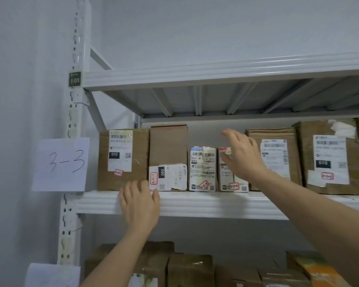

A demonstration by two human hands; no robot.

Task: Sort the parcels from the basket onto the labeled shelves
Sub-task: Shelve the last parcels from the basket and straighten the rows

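Observation:
Several labelled cardboard parcels stand in a row on the white metal shelf marked by a paper sign "3-3". My left hand lies flat on the shelf's front edge, its fingertips touching the bottom of the leftmost brown box and the tall box beside it. My right hand is spread open in front of a small white-labelled parcel, next to another small parcel. It holds nothing. The basket is out of view.
Two larger brown boxes fill the shelf's right side. An upper shelf carries a dark "1-01" tag on the upright post. More parcels sit on the shelf below. A grey wall lies to the left.

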